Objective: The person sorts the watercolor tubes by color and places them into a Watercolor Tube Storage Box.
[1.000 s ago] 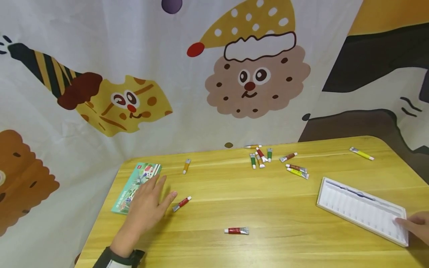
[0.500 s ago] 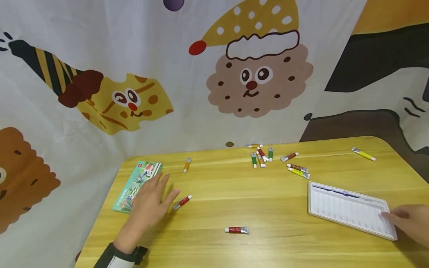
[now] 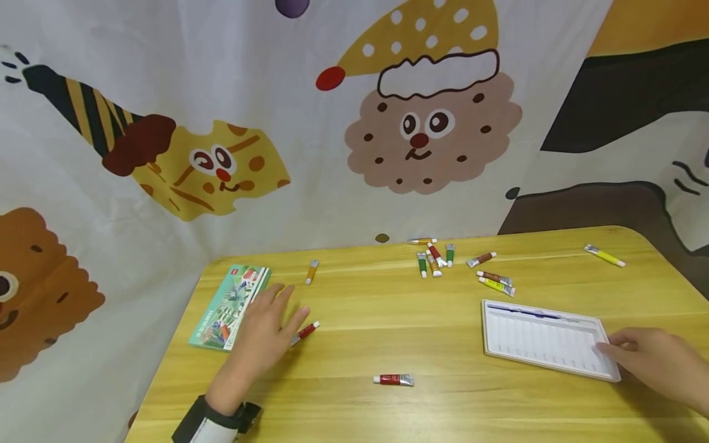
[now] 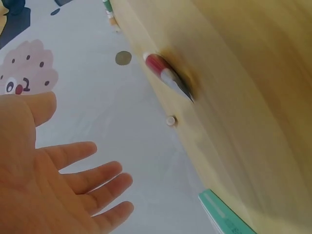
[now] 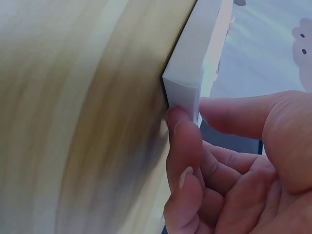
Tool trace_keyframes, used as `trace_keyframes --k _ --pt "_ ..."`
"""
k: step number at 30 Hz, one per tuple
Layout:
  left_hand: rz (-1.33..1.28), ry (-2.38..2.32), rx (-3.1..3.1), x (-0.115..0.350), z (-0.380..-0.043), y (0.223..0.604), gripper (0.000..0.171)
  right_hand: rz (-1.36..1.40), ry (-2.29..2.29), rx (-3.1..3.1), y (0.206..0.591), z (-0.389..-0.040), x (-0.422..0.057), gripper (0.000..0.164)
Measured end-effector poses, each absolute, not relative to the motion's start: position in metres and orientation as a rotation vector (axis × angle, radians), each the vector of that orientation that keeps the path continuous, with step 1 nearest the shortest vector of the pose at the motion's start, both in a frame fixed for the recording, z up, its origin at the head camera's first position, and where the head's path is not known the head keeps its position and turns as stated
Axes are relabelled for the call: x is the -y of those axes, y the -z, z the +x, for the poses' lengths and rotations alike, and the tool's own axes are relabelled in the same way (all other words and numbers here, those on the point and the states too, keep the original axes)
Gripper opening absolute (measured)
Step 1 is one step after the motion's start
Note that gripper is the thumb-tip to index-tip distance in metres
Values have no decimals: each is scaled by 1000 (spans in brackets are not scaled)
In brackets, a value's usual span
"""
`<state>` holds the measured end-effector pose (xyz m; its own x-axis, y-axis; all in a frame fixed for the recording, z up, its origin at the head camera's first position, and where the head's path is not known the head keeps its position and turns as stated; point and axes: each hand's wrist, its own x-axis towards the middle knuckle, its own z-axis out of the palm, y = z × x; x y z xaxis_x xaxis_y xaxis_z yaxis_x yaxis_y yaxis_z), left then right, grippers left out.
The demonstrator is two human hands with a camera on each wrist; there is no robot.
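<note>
My right hand point(image 3: 659, 363) grips the right end of a white box tray point(image 3: 543, 341), thumb on the inside and fingers at the outer wall in the right wrist view. Slots line the tray, and a thin dark blue paintbrush point(image 3: 523, 312) lies along its far side. With fingers spread and holding nothing, my left hand point(image 3: 266, 335) hovers over the table's left side. Beside its thumb lies a red paint tube point(image 3: 307, 332), partly hidden in the head view. Just left of that hand is a green illustrated box lid point(image 3: 227, 307), its edge point(image 4: 224, 214) showing in the left wrist view.
Another red paint tube point(image 3: 394, 379) lies near the middle front of the wooden table point(image 3: 343, 418). An orange tube point(image 3: 312, 272) is at the back left. Several tubes cluster by the back edge, including a green tube point(image 3: 423, 264). A yellow tube point(image 3: 605, 255) lies far right. A printed cloth point(image 3: 310, 209) hangs behind.
My right hand has brought the white tray leftward across the table and turned it slightly. My left hand has shifted a little to the right, still spread, now overlapping the red tube's end in view.
</note>
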<state>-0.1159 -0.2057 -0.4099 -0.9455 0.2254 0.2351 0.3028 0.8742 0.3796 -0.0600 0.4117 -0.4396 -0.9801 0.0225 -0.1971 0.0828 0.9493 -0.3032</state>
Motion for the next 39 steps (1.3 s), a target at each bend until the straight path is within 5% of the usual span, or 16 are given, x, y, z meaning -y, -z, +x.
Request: trace_keyframes --k 15,39 --pt "-416 732 2782 194 -117 414 43 20 684 -2789 443 -85 -370 45" --pt "-373 976 2889 163 -120 402 25 -73 820 -2725 428 -110 -312 25"
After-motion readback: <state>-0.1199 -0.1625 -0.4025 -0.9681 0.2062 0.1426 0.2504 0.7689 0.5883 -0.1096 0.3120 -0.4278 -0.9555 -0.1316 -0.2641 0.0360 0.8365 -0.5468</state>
